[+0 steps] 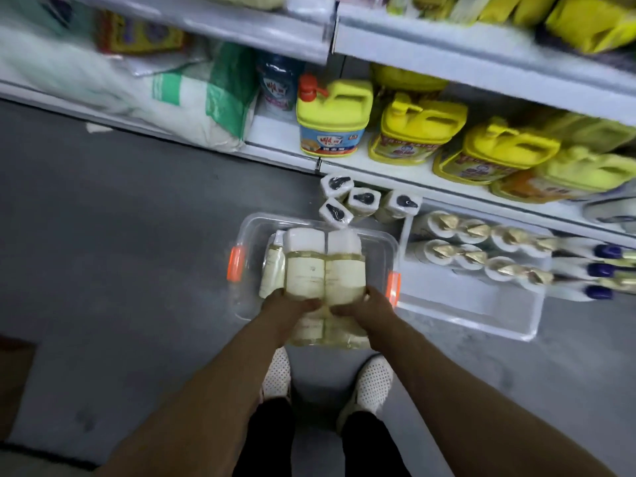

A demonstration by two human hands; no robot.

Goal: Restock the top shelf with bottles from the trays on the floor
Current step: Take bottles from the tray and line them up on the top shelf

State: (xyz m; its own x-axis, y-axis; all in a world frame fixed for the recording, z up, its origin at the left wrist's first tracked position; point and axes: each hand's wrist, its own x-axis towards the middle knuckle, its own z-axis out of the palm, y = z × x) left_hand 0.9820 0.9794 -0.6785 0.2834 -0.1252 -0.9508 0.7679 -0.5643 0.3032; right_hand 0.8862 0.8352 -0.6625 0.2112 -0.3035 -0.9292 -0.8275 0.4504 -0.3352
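Grey shop floor (137,235) below white shelving. Clear plastic tray (247,232), orange clips. Left hand (285,304) and right hand (364,306), fingers curled, each grip a pale-yellow white-capped bottle (306,266) above tray. Step: pickup. Next: raise to top shelf, likely overhead.

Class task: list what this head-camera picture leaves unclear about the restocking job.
- Top shelf: cut off by the upper edge of the head view; not seen.
- Labels on the two pale bottles gripped by the left hand and right hand: print too small to read.
- Bottle bases: hidden behind the hands.
- Clear tray contents: partly hidden behind the bottles.
- Upper shelf goods: blurred.
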